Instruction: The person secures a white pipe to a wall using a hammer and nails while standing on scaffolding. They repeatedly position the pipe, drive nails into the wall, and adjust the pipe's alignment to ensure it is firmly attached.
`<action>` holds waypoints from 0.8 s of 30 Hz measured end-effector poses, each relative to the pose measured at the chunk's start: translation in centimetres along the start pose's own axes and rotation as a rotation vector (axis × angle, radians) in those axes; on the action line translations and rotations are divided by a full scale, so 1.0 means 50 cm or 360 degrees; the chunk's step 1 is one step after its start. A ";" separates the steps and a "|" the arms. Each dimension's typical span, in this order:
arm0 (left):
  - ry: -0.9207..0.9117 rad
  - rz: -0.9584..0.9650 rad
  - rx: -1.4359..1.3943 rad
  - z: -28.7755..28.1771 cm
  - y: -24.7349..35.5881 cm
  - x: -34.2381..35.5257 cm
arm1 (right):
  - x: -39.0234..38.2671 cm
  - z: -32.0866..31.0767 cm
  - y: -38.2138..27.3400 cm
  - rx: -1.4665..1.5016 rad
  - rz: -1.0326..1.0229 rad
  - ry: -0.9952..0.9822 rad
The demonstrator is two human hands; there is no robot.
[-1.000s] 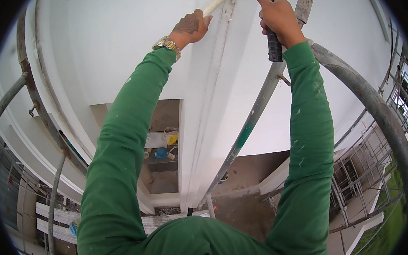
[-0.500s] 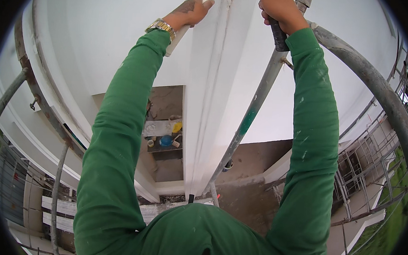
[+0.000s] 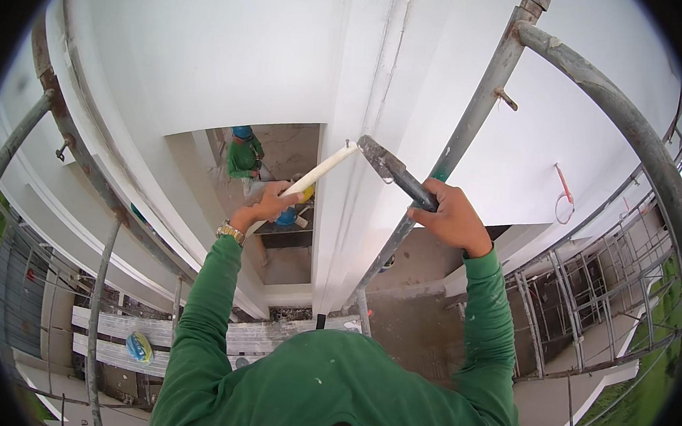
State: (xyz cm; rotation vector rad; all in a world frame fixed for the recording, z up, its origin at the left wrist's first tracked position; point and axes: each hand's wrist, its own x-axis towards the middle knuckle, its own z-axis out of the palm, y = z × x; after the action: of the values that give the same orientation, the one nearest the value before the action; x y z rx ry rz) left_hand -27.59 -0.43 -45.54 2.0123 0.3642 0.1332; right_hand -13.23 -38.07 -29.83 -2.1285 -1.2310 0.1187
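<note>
My left hand point(image 3: 263, 207) is closed round a long cream-coloured stick point(image 3: 322, 168), which slants up to the right and has a small dark metal piece at its tip. My right hand point(image 3: 456, 220) grips the black handle of a flat-bladed tool point(image 3: 381, 161) that resembles a short broad knife or scraper; I cannot tell which. Its worn grey blade points up and left, its end close beside the stick's tip. Both stand in front of the white wall corner point(image 3: 357, 81). The stick's lower end is partly hidden behind my left hand.
A grey scaffold pole point(image 3: 472, 115) slants behind my right hand, with a curved pipe point(image 3: 613, 101) at right. Far below, a person in green with a blue helmet point(image 3: 242, 132) shows through an opening. White-stained planks point(image 3: 259, 339) lie below, holding a blue-yellow packet point(image 3: 139, 347).
Both hands have come down from the top of the view and drawn nearer, bringing stick tip and blade together. The person below and the packet on the planks now show.
</note>
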 end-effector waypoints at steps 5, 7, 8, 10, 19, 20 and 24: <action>0.0067 -0.0610 -0.0022 0.154 -0.346 -0.148 | -0.242 0.346 0.364 0.0203 0.0596 -0.0726; 0.0122 -0.0833 0.0058 0.174 -0.483 -0.242 | -0.341 0.443 0.415 0.0344 0.1330 -0.0876; 0.0081 -0.0909 0.0221 0.188 -0.571 -0.291 | -0.409 0.490 0.463 0.0415 0.1536 -0.0908; -0.0026 -0.1099 0.0465 0.241 -0.724 -0.416 | -0.552 0.571 0.566 0.0468 0.1914 -0.0956; -0.0721 -0.2056 -0.0157 0.464 -1.025 -0.908 | -1.062 0.775 0.537 0.0276 0.1943 -0.1354; -0.0597 -0.2177 -0.0593 0.467 -1.022 -0.921 | -1.073 0.805 0.522 0.0281 0.1927 -0.1329; -0.0539 -0.2191 -0.0576 0.479 -0.843 -0.786 | -1.059 0.868 0.579 0.0195 0.1916 -0.1180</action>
State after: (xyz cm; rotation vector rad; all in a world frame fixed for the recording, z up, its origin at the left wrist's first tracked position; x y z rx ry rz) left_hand -67.11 -15.71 -91.34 1.0540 1.2862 -0.9095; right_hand -37.91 -68.28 -93.10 -2.4781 -0.0528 1.5332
